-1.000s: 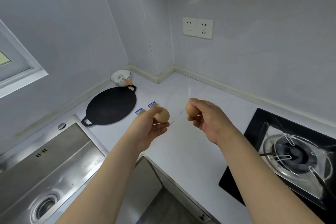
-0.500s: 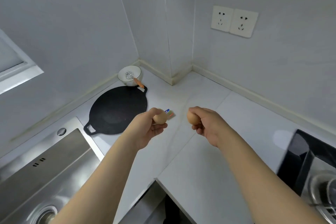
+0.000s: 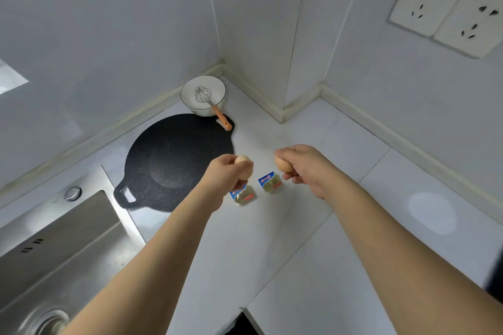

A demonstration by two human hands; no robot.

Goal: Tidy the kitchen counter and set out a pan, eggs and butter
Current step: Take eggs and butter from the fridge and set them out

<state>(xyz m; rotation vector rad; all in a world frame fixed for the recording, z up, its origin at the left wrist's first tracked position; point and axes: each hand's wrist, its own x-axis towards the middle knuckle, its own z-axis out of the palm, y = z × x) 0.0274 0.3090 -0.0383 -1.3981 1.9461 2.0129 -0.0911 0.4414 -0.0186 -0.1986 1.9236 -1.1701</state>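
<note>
A flat black pan (image 3: pixel 174 160) with two loop handles lies on the white counter (image 3: pixel 313 239) beside the sink. My left hand (image 3: pixel 227 175) grips a brown egg (image 3: pixel 243 159) just right of the pan's edge, above one small butter packet (image 3: pixel 243 196). My right hand (image 3: pixel 304 166) holds a second brown egg (image 3: pixel 282 164) in its curled fingers, above and right of another butter packet (image 3: pixel 270 182). Both eggs hang above the counter, apart from each other.
A white bowl (image 3: pixel 203 95) with a metal whisk (image 3: pixel 211 103) stands in the back corner behind the pan. A steel sink (image 3: pixel 60 247) fills the lower left. Wall sockets (image 3: pixel 446 12) sit upper right. The counter's inner corner edge (image 3: pixel 245 307) lies near me.
The view has swung left and closer to the counter corner, so the stove has left the frame. Both hands with their eggs have moved forward and now hang over the butter packets.
</note>
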